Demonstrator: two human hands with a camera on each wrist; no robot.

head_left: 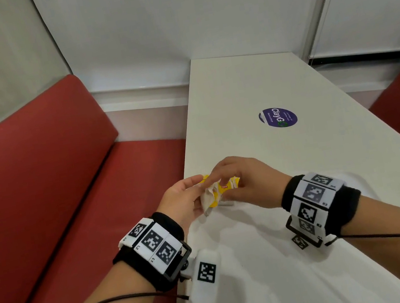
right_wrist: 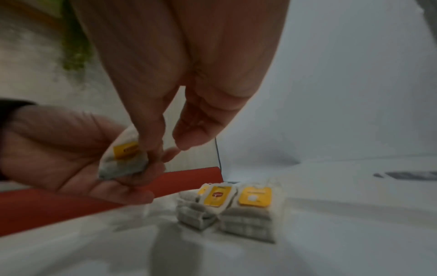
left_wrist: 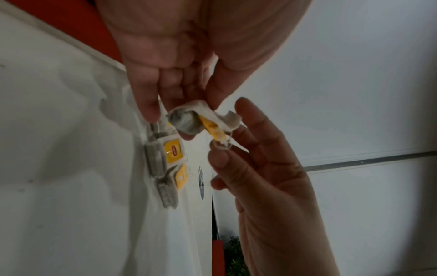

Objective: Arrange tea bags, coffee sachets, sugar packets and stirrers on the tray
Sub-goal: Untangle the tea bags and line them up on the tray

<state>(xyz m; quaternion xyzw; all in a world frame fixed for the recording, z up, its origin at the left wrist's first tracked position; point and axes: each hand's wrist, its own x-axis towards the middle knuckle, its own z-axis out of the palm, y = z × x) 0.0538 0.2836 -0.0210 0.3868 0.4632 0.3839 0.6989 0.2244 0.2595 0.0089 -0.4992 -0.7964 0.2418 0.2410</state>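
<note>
Our left hand (head_left: 186, 201) is palm-up over the counter's (head_left: 250, 94) near left edge, its fingers curled loosely under a crumpled tea bag (head_left: 211, 197) with a yellow tag. Our right hand (head_left: 250, 182) reaches in from the right, index finger and thumb pinching that same tea bag from above, the other fingers spread. In the left wrist view the bag's thin string loops beside our right fingertips (left_wrist: 222, 158). Below the hands, two small stacks of tea bags (right_wrist: 227, 211) with yellow tags sit side by side, touching, on the white tray (head_left: 270, 285). A round purple sticker (head_left: 278, 117) lies farther back on the counter, well apart from the hands.
</note>
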